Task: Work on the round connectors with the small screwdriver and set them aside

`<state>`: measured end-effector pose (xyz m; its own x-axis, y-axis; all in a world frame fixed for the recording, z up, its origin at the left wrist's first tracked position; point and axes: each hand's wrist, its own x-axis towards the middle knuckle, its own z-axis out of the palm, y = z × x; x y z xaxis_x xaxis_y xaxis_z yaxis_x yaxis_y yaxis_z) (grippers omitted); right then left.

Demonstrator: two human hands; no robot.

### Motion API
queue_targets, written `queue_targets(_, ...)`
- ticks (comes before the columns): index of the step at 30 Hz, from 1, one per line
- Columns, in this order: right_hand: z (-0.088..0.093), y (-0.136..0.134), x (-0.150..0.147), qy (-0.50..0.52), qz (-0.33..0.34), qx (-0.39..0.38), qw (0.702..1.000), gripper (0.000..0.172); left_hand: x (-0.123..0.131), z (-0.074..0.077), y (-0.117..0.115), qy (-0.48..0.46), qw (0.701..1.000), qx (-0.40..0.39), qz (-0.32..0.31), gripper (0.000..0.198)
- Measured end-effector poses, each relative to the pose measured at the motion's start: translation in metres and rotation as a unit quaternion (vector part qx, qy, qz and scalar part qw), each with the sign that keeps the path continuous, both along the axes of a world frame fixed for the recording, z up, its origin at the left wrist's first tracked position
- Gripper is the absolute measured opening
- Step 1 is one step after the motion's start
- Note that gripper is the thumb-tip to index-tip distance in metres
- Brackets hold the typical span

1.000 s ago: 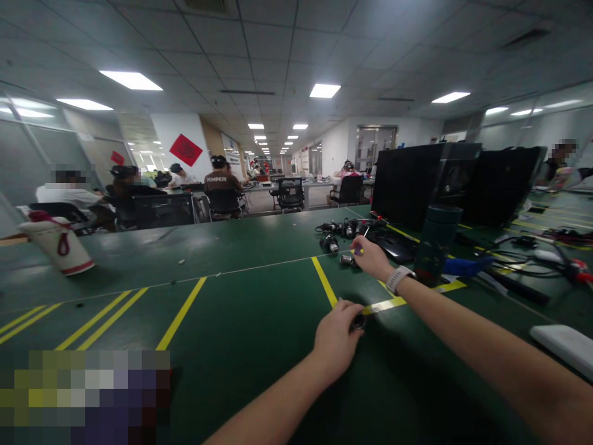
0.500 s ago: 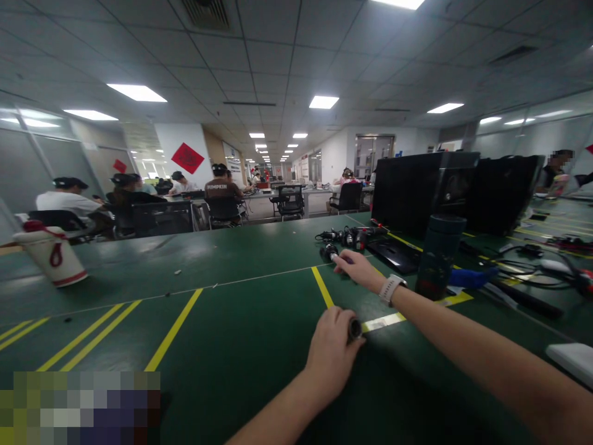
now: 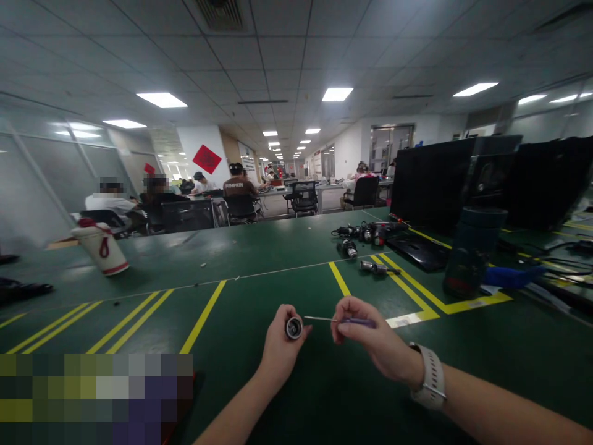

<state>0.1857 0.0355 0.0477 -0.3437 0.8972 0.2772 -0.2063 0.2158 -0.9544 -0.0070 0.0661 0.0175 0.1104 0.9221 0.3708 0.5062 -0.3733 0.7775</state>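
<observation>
My left hand (image 3: pixel 279 346) is closed around a dark round metal part (image 3: pixel 294 328), its open end facing up toward me. A thin screwdriver (image 3: pixel 359 322) with a purple handle is held in my right hand (image 3: pixel 365 337), its shaft pointing left. The tip is close to the metal part's rim; whether they touch cannot be made out. Beyond my hands, small metal cylinders (image 3: pixel 373 267) lie on the green table (image 3: pixel 259 296), with a black and silver connector (image 3: pixel 348 248) behind them.
A dark bottle (image 3: pixel 473 253) and a black flat tray (image 3: pixel 424 252) stand to the right, near black computer cases (image 3: pixel 433 185) and cables. A white cup (image 3: pixel 102 247) is at the far left. People sit at desks farther back.
My right hand has come back from the connector area toward my left hand, and the screwdriver now shows clearly in it. The metal part in my left hand faces me more. The view has shifted.
</observation>
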Motion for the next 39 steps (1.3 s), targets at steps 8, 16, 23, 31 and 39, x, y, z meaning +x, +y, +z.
queue_targets(8, -0.003, -0.012, -0.001, -0.129, 0.014, 0.048, 0.99, 0.012, 0.002, -0.001, -0.006, 0.048, 0.998, 0.024, -0.023, 0.01)
queue_targets(16, 0.008, -0.026, -0.007, -0.235, -0.056, 0.138, 0.961, 0.007, 0.007, 0.002, -0.009, 0.091, 0.992, 0.056, -0.059, 0.016)
queue_targets(23, -0.006, -0.01, -0.006, -0.096, -0.036, -0.029, 0.994, 0.012, 0.006, -0.003, -0.008, 0.071, 0.992, 0.059, -0.081, 0.014)
queue_targets(31, -0.004, -0.012, -0.006, -0.073, -0.033, -0.042, 0.996, 0.013, 0.004, -0.009, -0.006, 0.046, 0.994, 0.031, -0.093, 0.014)
queue_targets(39, 0.002, -0.026, -0.004, -0.148, -0.049, 0.055, 0.986, 0.008, 0.004, -0.011, -0.007, 0.042, 0.995, 0.03, -0.09, 0.016)
